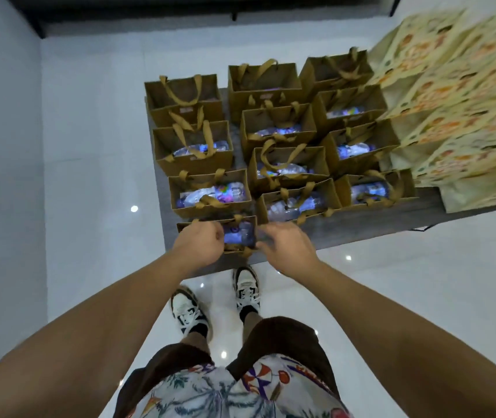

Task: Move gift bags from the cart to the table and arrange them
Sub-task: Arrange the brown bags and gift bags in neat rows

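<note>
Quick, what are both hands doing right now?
Left hand: fingers curled on the left edge of the nearest brown gift bag.
Right hand: fingers at the same bag's right edge; a grip cannot be told.

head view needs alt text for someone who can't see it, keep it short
Seen from above, a person's left hand and right hand hold the nearest brown paper gift bag at the front edge of a grey table. More brown bags holding water bottles stand in three rows behind it.

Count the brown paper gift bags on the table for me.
12 brown bags in three columns of four: left column, middle column, right column. The left hand and right hand are at the nearest left bag. Blurred patterned bags at right may hide more.
</note>
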The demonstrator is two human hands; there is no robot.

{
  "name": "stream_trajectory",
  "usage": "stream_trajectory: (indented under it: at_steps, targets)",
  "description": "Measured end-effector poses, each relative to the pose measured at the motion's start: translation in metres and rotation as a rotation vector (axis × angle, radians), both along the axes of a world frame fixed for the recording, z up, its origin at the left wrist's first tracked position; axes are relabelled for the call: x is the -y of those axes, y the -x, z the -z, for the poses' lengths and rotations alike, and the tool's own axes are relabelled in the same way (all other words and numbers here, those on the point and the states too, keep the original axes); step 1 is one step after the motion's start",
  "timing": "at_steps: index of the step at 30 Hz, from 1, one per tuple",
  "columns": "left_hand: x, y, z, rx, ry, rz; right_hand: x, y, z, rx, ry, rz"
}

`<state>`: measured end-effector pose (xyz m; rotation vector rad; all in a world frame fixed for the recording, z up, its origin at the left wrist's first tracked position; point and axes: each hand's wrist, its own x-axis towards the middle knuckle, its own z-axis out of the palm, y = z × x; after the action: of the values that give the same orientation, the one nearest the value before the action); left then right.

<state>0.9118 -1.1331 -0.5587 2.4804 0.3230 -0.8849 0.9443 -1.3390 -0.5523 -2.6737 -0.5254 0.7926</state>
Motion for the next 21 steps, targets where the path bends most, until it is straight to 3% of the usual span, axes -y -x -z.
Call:
stream_trajectory:
  at_steps: [6,13,17,21]
  targets:
    - [0.071,-0.043,-0.044,0.093,0.122,0.064,0.085,0.012,-0.032,0.033,0.035,0.165]
    - [0.182,-0.093,-0.043,0.089,0.099,0.051,0.214,-0.055,-0.014,0.058,0.075,0.303]
    - [0.241,-0.117,-0.027,0.097,0.034,-0.008,0.284,-0.110,0.010,0.026,0.098,0.286]
    - [0.283,-0.126,-0.014,-0.002,0.006,-0.019,0.325,-0.157,0.040,0.018,0.206,0.136]
